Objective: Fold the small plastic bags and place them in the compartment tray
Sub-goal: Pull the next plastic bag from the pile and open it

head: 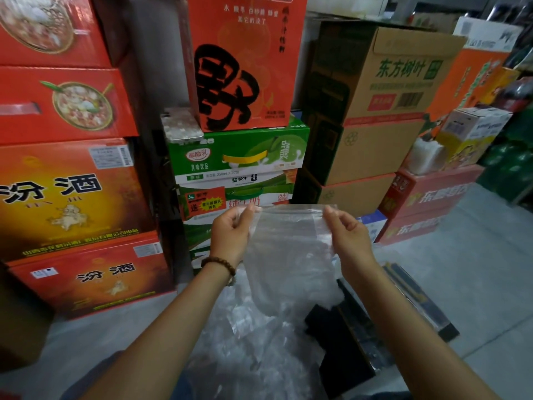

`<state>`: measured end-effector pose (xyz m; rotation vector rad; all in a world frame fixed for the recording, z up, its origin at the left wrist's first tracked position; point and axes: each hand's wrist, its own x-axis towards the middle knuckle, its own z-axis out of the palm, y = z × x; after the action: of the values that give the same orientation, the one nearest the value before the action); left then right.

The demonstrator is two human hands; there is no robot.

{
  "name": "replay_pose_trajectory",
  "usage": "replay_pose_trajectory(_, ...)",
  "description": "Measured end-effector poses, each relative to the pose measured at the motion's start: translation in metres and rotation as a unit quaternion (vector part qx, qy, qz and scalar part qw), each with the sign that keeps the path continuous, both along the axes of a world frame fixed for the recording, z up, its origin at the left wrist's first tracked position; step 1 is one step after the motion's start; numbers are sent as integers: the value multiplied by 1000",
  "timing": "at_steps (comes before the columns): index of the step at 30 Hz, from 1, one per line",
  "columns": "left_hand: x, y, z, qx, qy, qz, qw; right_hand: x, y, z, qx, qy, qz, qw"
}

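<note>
Holding: the left hand [230,229] and the right hand [350,238] hold one clear plastic bag [288,246] up in the air, in front of stacked boxes.
Left fingers: the thumb and the fingertips pinch the top left corner of the bag; the fingers are curled toward the palm.
Right fingers: the thumb and the fingertips pinch the top right corner in the same way.
Bag: it hangs unfolded between the two hands, the top edge pulled almost straight, the lower part falling down between the forearms.
Pile: more clear bags [253,345] lie crumpled on the grey floor [476,284], under the arms.
Tray: a black compartment tray [346,339] lies on the floor just beside the pile, on its right side, partly under the right forearm; it is too dark to tell the compartments apart.
Wrist: a brown bead bracelet [218,263] sits on the left wrist.
Behind: a green milk drink carton [239,153] directly behind the bag, red boxes [66,194] at the left, a brown cardboard box [398,79] at the right.
</note>
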<state>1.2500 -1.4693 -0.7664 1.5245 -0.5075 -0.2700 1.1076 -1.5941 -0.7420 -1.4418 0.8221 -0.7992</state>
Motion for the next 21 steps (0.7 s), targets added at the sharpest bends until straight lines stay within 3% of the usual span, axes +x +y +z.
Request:
replay_pose_trajectory(5, 1, 2, 2, 21, -72, 12, 997, 0, 2, 4, -67, -4, 16, 998)
replay_pose_trajectory(10, -7, 4, 9, 121, -245, -62, 960, 2, 14, 3, -70, 2, 91, 993)
replay_pose_trajectory(14, -12, -3, 3, 102, -162, -167, 967, 2, 19, 2, -40, -4, 150, 988)
replay_pose_trajectory(18, 4, -1, 0, 72, -132, -84, 985, -6, 9, 4, -19, 79, 279, 957)
replay_pose_trajectory(21, 15, 6, 1, 78, -127, -20, 989, -10, 1, 0, -34, 125, 286, 949)
